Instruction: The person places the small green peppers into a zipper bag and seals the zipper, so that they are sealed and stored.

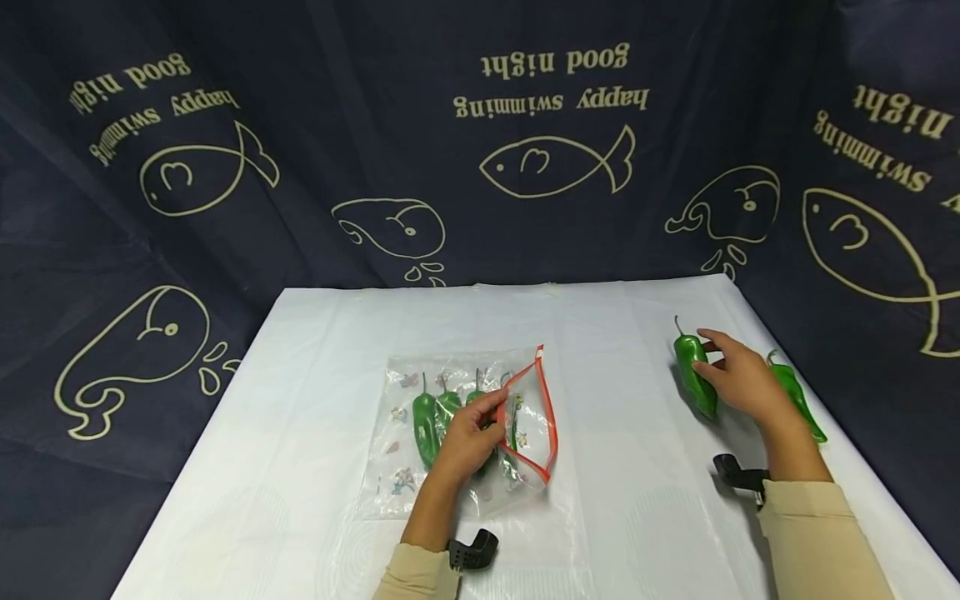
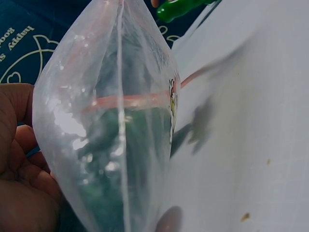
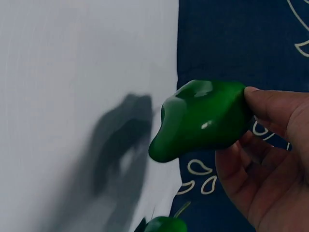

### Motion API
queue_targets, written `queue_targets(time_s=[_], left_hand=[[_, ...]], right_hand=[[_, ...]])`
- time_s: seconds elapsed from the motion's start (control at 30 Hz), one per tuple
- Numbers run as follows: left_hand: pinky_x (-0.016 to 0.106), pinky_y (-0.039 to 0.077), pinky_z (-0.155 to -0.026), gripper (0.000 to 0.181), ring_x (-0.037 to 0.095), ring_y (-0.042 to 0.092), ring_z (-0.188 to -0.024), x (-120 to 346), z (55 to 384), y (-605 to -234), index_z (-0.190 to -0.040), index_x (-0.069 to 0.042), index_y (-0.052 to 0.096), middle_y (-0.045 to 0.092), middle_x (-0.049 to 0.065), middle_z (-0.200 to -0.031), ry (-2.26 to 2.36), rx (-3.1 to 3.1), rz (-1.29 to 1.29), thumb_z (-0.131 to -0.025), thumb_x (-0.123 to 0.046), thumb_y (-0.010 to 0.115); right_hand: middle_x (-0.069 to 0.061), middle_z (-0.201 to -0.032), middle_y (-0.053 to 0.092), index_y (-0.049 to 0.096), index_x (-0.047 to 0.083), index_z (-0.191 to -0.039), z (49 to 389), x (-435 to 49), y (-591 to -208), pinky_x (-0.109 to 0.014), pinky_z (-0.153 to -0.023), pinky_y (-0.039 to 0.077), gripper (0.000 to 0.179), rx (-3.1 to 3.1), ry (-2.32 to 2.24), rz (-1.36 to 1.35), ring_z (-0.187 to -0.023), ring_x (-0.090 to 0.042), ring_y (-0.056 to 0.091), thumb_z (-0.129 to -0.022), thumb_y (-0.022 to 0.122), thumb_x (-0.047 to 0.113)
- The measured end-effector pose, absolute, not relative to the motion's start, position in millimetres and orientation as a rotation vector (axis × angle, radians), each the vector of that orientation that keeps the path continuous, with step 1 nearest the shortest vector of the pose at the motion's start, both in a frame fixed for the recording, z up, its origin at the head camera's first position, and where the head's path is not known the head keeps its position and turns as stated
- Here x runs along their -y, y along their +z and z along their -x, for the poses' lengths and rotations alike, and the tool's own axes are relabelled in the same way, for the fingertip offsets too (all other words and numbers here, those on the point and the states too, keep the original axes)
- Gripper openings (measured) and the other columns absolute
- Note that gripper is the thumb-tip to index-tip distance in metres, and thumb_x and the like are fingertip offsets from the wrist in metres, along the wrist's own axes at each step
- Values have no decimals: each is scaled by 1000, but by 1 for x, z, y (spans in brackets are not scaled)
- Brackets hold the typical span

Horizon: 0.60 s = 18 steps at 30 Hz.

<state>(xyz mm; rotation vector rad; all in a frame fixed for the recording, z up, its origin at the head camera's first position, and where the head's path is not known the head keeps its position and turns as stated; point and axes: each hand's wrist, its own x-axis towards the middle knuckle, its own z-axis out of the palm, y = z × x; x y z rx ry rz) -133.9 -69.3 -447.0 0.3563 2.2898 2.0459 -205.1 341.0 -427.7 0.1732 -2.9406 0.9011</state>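
A clear zip bag (image 1: pixel 390 467) with a red-edged mouth (image 1: pixel 551 408) lies on the white table in the head view. Several green peppers (image 1: pixel 425 429) show through its plastic, side by side with stems pointing away. My left hand (image 1: pixel 467 437) lies over the bag and grips its upper layer at the red edge, holding the mouth apart on the right. At the table's right side my right hand (image 1: pixel 742 379) pinches another green pepper (image 1: pixel 692 367) between thumb and fingers. The right wrist view shows that pepper (image 3: pixel 203 121) raised above the white surface, its shadow beside it.
One more green pepper (image 1: pixel 797 396) lies near the table's right edge, partly behind my right forearm. A dark blue cloth (image 1: pixel 405 125) with fish and whale drawings hangs around the white table (image 1: pixel 615 333). Black wrist devices (image 1: pixel 474 550) sit on both arms.
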Motion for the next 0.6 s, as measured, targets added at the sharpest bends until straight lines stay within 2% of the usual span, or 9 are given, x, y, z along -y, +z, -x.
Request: queue_targets(time_s=[0.3, 0.6], left_hand=[[19, 45, -75, 53, 28, 57, -96, 70, 133, -448, -133, 12, 56, 58, 29, -126, 2035, -2302, -375, -79, 14, 53], [20, 46, -76, 54, 31, 57, -99, 70, 133, -448, -134, 11, 56, 57, 28, -128, 2039, -2296, -374, -80, 14, 53]], right_hand=[[-31, -130, 54, 40, -4, -146, 202, -314, -426, -39, -67, 50, 56, 2834, 1014, -225, -96, -41, 61, -96, 62, 10], [-29, -129, 53, 43, -5, -144, 204, -285, -426, -41, -70, 50, 55, 2817, 1060, -302, -97, -38, 61, -94, 64, 5]])
